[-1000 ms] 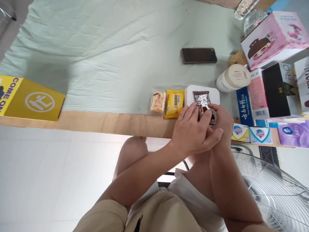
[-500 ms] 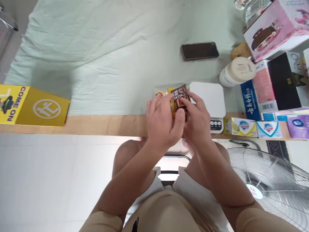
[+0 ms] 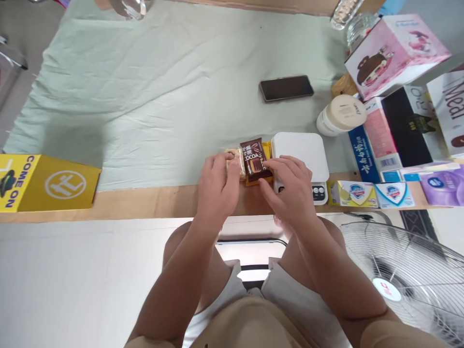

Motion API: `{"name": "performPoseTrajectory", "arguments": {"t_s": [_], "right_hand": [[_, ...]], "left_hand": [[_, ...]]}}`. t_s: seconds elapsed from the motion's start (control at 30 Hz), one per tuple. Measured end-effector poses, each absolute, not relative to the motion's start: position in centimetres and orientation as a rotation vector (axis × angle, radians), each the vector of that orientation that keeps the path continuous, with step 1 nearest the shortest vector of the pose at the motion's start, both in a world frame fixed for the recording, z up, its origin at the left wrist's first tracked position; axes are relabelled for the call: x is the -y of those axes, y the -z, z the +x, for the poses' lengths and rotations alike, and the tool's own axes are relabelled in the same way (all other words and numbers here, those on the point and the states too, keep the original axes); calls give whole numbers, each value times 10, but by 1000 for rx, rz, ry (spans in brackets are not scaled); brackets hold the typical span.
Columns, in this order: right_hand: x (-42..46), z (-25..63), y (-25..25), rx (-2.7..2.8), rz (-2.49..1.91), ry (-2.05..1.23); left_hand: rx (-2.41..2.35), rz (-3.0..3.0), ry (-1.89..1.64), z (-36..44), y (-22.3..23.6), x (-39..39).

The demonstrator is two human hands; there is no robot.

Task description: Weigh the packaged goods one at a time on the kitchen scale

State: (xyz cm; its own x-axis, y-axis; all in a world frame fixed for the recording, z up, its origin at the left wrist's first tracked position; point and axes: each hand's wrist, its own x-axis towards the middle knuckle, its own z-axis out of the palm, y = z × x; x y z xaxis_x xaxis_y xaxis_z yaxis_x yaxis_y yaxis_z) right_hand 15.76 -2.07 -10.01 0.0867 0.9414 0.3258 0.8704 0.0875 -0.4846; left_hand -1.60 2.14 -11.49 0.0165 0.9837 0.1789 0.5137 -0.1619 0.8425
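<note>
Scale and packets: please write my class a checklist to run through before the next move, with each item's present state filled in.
1. Brown packet face up: ok; its COCOA print shows.
2. Packets lying separately: not ok; the brown one overlaps the yellow packet.
3. Scale panel in full view: not ok; the right hand covers part of it.
4. Scale switched on: cannot tell; no reading shows.
5. Biscuit fully visible: not ok; the left hand covers part of it.
6. Phone apart from the packets: ok; it lies beyond them on the cloth.
</note>
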Motion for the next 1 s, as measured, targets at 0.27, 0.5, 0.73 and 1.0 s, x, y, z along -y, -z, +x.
{"name": "performPoseTrajectory", "arguments": {"t_s": [0.27, 0.5, 0.73, 1.0], "right_hand": [[42, 200, 82, 1645, -1626, 33], [95, 289, 79, 1625, -1955, 81], [100, 338, 105, 1888, -2171, -104], [99, 347, 97, 1857, -2011, 59]], "left_hand": [[-1284, 2017, -1445, 1, 112, -18], [-945, 2372, -1409, 92, 117, 24], [-690, 2377, -1186, 161, 135, 48], [-682, 2366, -1452, 160, 127, 37]]}}
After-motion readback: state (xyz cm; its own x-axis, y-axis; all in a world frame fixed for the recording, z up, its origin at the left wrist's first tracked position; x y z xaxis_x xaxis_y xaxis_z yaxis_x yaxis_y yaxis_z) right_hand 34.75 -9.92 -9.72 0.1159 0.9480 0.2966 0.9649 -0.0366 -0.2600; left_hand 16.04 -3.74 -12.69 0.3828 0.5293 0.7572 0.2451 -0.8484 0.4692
